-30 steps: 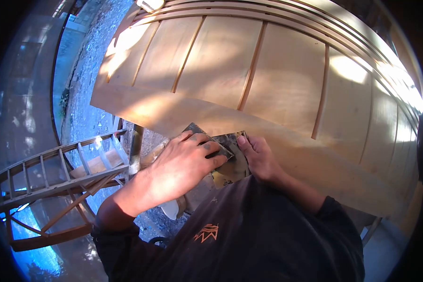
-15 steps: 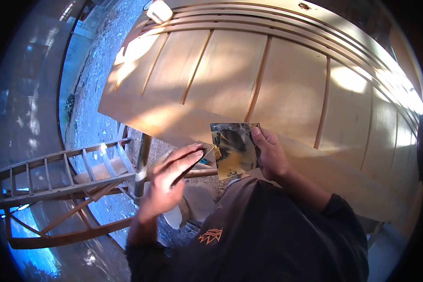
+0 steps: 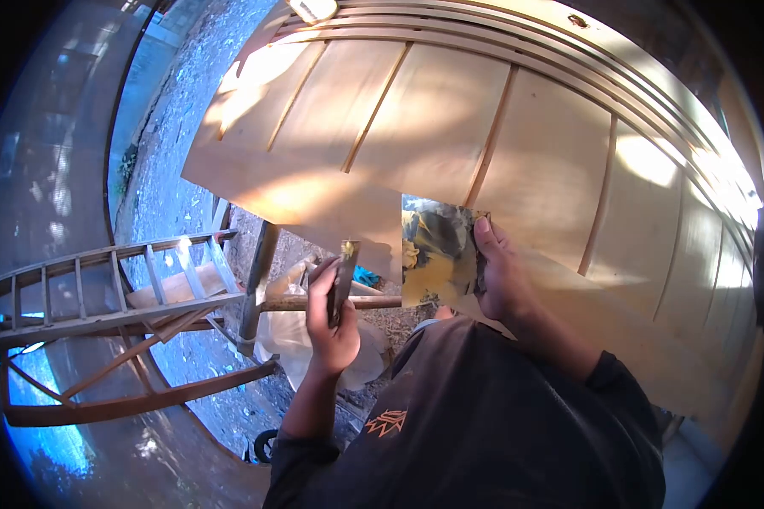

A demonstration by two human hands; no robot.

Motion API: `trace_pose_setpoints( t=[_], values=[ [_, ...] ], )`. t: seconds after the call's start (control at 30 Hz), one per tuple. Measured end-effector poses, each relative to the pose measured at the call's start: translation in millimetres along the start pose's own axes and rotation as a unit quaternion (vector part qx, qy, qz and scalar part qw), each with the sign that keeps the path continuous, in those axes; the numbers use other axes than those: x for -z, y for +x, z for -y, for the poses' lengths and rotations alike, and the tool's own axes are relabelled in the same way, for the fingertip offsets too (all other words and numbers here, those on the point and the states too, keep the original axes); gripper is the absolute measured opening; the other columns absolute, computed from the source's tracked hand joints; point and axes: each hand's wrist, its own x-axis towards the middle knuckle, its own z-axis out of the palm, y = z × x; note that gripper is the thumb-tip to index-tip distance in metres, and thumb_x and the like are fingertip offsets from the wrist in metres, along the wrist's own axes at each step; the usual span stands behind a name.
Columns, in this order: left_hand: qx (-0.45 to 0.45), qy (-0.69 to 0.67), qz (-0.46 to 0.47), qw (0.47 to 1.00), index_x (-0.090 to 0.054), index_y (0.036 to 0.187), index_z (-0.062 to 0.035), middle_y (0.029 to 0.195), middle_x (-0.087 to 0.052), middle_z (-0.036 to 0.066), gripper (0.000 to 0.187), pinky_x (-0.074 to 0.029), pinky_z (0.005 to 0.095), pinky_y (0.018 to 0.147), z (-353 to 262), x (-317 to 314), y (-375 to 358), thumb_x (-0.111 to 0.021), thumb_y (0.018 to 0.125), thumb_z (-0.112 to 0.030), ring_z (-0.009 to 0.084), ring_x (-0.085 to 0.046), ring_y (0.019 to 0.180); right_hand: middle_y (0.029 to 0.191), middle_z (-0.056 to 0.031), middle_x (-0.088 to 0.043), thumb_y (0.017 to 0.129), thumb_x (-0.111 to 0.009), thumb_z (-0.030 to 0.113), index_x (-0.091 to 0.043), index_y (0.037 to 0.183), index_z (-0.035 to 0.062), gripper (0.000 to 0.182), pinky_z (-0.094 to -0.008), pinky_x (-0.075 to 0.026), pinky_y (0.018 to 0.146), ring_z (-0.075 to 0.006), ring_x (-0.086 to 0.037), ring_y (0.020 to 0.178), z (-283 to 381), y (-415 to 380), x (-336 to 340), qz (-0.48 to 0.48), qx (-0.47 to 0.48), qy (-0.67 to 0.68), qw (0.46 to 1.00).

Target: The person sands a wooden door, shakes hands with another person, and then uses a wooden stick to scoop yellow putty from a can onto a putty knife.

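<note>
In the head view my right hand [image 3: 504, 270] grips a flat square putty board [image 3: 440, 259] by its right edge, thumb on top. Yellow and dark smears cover the board, with a lump of yellowish putty [image 3: 411, 254] at its left edge. My left hand [image 3: 335, 327] is closed around a narrow dark putty knife [image 3: 342, 284], held upright. A dab of yellow putty sits on the knife's top end. Knife and board are apart, and the board is over the near edge of the large wooden panel [image 3: 433, 110].
Thin wooden strips [image 3: 485, 140] cross the panel, and long strips run along its far side. A white container [image 3: 314, 8] stands at its far left corner. Left of me are a wooden ladder-like frame [image 3: 93, 259] and a post [image 3: 259, 280]. A pale sack [image 3: 289, 339] lies below.
My left hand has drawn back from the board's left edge and turned the putty knife upright. The camera view has shifted slightly, and the board appears a little higher and farther right.
</note>
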Motion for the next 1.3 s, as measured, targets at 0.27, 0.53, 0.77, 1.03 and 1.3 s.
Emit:
trace_pose_setpoints(
  t=[0.27, 0.53, 0.77, 1.03, 1.3],
  values=[
    [-0.203, -0.056, 0.006, 0.978, -0.045, 0.117, -0.0022, 0.118, -0.045, 0.025, 0.036, -0.039, 0.05, 0.096, -42.2, -19.3, -5.3, -0.053, 0.083, 0.002, 0.0394, -0.047, 0.115, 0.099, -0.0096, -0.063, 0.098, -0.041, 0.027, -0.056, 0.108, -0.0012, 0.033, -0.0283, -0.053, 0.073, -0.0147, -0.062, 0.082, -8.1, -8.1, -13.1, -0.016, 0.008, 0.016, 1.0],
    [-0.165, 0.192, 0.029, 0.967, -0.05, 0.116, 0.0002, 0.123, -0.043, 0.022, 0.05, -0.039, 0.0415, 0.098, -6.0, -8.3, 9.2, -0.045, 0.068, 0.016, 0.0369, -0.047, 0.115, 0.1, -0.009, -0.063, 0.098, -0.041, 0.026, -0.056, 0.109, -0.0019, 0.033, -0.0288, -0.05, 0.078, -0.0148, -0.06, 0.088, -11.3, -11.7, 7.7, 0.008, 0.035, -0.022, 0.999],
    [-0.221, 0.096, 0.068, 0.968, -0.049, 0.118, -0.0072, 0.122, -0.044, 0.021, 0.063, -0.038, 0.0481, 0.098, -11.3, -30.0, -1.6, -0.049, 0.062, 0.02, 0.0423, -0.045, 0.115, 0.095, -0.0069, -0.062, 0.098, -0.042, 0.026, -0.057, 0.104, -0.0017, 0.032, -0.0256, -0.048, 0.076, -0.0122, -0.059, 0.083, -11.0, -16.9, -0.2, -0.022, 0.046, -0.057, 0.997],
    [-0.253, 0.052, 0.09, 0.962, -0.053, 0.113, -0.0059, 0.122, -0.039, 0.02, 0.059, -0.039, 0.0478, 0.096, -39.3, -25.6, 1.3, -0.06, 0.059, 0.015, 0.0429, -0.044, 0.116, 0.097, -0.0095, -0.063, 0.098, -0.04, 0.026, -0.054, 0.107, 0.0005, 0.03, -0.0335, -0.054, 0.076, -0.0184, -0.063, 0.085, -3.0, -15.4, -3.2, -0.002, 0.006, 0.019, 1.0],
    [-0.201, 0.059, 0.048, 0.977, -0.047, 0.113, 0.0026, 0.118, -0.044, 0.024, 0.038, -0.037, 0.0457, 0.096, -48.2, -18.3, 6.1, -0.041, 0.077, 0.012, 0.0387, -0.049, 0.111, 0.095, -0.0088, -0.063, 0.097, -0.042, 0.028, -0.054, 0.107, 0.0007, 0.031, -0.0321, -0.053, 0.073, -0.0169, -0.062, 0.081, 3.4, -19.2, 17.3, -0.031, 0.002, -0.019, 0.999]
  ],
)
